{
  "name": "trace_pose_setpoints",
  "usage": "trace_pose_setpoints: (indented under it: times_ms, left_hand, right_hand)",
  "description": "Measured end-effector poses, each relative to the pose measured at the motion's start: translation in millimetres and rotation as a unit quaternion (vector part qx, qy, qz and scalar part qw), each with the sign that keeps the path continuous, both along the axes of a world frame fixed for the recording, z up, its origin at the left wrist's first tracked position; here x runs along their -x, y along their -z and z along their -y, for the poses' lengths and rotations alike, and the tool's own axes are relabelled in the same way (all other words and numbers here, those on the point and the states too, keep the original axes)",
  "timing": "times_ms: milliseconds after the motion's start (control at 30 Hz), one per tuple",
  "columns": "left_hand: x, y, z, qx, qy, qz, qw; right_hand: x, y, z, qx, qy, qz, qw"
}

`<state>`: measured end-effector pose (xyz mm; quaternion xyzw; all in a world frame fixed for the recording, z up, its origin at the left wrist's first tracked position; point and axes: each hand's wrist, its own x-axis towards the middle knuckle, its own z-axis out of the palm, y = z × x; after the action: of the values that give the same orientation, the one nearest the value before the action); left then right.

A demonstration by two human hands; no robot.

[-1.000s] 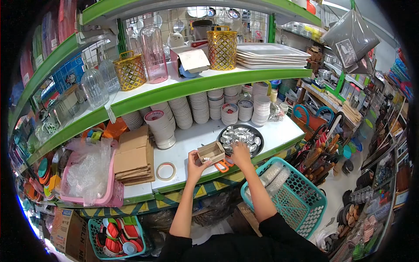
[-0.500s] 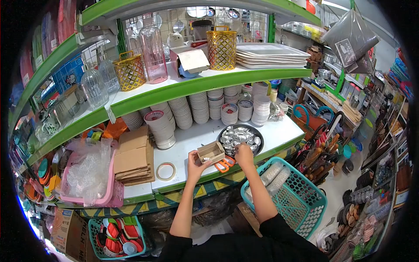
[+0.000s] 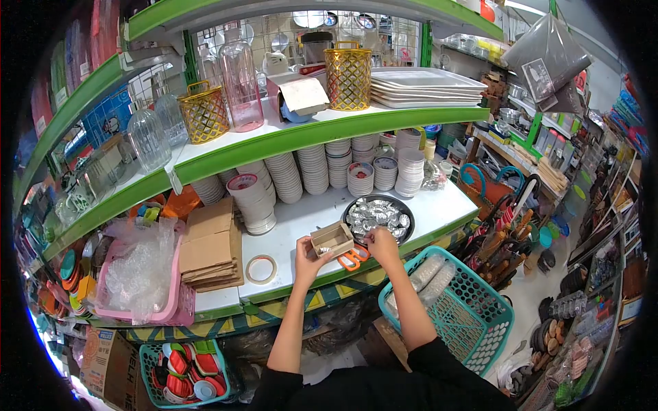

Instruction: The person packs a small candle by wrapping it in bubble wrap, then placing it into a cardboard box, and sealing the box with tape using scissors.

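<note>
Small cardboard box (image 3: 332, 238), open-topped, tilted — just beside dark round tray (image 3: 412, 220) of crinkled foil cups (image 3: 377, 214)

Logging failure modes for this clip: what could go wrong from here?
1. The left hand holds the open cardboard box tilted, close to the shelf's front edge. Anything inside could spill.
2. The orange scissors lie at that edge, just under the box. A bump from the right hand could knock them off toward the teal basket below.

left hand (image 3: 306, 255) holds small cardboard box (image 3: 332, 239) | right hand (image 3: 381, 244) at black tray (image 3: 406, 211) of foil cups (image 3: 375, 214)
</note>
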<state>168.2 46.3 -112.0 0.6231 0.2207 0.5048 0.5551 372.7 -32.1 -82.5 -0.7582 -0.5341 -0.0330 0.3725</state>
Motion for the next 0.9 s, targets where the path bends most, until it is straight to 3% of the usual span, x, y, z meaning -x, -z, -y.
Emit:
trace_pose_setpoints:
  times_ms: [367,567,900]
  left_hand:
    - [-1,4,-3,-0.008,0.008,0.012,1.0]
    - [-2,9,-6,0.001,0.02,0.029,0.999]
    - [-2,11,-7,-0.006,0.009,0.015,1.0]
  right_hand:
    - [2,-9,6,-0.113,0.037,-0.036,0.992]
    - [-7,-6,4,-0.106,0.017,-0.172,0.979]
    - [-8,-10,10,-0.096,-0.012,-0.177,0.979]
